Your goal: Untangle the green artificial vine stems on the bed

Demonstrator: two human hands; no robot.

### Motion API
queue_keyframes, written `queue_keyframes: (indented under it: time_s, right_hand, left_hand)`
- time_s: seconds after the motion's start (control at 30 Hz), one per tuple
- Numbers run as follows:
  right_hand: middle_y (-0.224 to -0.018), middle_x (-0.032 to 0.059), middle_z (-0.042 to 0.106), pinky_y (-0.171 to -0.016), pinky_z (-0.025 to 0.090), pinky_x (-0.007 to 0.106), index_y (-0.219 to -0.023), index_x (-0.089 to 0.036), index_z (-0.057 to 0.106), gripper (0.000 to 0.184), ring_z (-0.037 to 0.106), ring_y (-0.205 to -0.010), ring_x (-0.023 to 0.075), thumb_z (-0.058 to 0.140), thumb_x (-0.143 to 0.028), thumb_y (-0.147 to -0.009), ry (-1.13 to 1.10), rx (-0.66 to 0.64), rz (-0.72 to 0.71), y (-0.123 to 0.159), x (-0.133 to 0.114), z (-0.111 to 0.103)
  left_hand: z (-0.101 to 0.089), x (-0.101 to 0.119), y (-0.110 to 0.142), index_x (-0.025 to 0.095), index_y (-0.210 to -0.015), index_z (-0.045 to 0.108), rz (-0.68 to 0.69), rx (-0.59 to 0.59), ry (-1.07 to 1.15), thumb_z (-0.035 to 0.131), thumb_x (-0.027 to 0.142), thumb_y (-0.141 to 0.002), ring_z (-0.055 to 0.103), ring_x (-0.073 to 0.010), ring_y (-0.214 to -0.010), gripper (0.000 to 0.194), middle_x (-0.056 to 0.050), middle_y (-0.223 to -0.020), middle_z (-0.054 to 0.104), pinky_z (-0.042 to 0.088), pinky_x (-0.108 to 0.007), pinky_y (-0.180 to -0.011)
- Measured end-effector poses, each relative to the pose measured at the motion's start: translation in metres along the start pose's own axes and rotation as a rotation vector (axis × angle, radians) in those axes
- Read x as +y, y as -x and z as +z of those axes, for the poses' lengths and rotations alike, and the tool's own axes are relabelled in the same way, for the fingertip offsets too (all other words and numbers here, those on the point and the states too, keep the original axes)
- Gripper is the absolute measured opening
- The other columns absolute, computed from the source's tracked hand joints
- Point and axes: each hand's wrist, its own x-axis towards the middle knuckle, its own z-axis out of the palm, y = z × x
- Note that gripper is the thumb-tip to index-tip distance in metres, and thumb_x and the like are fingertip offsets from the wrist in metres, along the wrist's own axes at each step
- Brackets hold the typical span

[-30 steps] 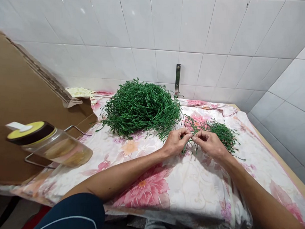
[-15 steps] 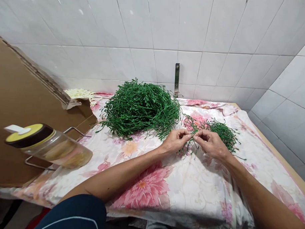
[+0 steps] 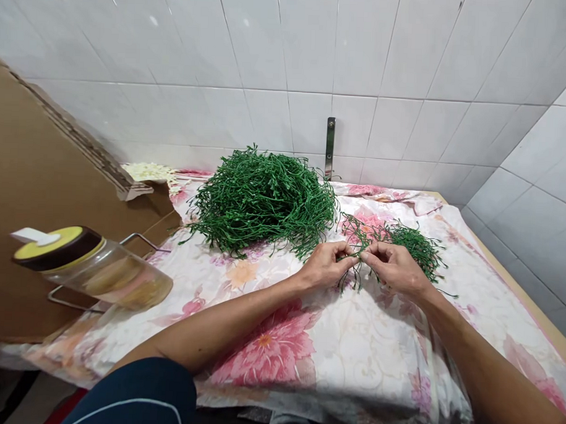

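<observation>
Between my hands is a small piece of green artificial foliage (image 3: 356, 275), its thin stems hanging below my fingertips. My left hand (image 3: 328, 263) pinches it from the left side. My right hand (image 3: 392, 265) grips the same piece between thumb and fingers, almost touching the left fingertips. Behind and to the left lies a large heap of green artificial foliage (image 3: 265, 199). A smaller pile of the same foliage (image 3: 416, 247) lies just behind my right hand, partly hidden by it.
A flowered cloth (image 3: 362, 351) covers the table. At left, a tilted clear bottle (image 3: 127, 278) with a yellow and dark lid rests in a wire holder beside a large cardboard box (image 3: 41, 228). Pale scraps (image 3: 149, 172) lie near the tiled wall, which carries a metal strip (image 3: 330, 145).
My left hand has shifted down very slightly, and the held stems have moved a little. The piles stay where they were.
</observation>
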Motion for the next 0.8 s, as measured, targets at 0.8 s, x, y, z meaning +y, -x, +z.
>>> queue_keyframes:
  time_s: [0.8]
  right_hand:
    - [-0.069,0.0016,0.069,-0.061,0.040,0.027,-0.073,-0.019,0.070,0.018,0.057,-0.061,0.0157,0.060,-0.031,-0.083,0.303,0.106,-0.055,-0.001,0.001,0.014]
  left_hand:
    - [0.004,-0.014,0.006,0.019,-0.092,0.060,0.385,0.104,-0.450,0.046,0.026,-0.099,0.054,-0.0168,-0.073,0.017,-0.005,-0.083,0.061,0.040,-0.029,-0.071]
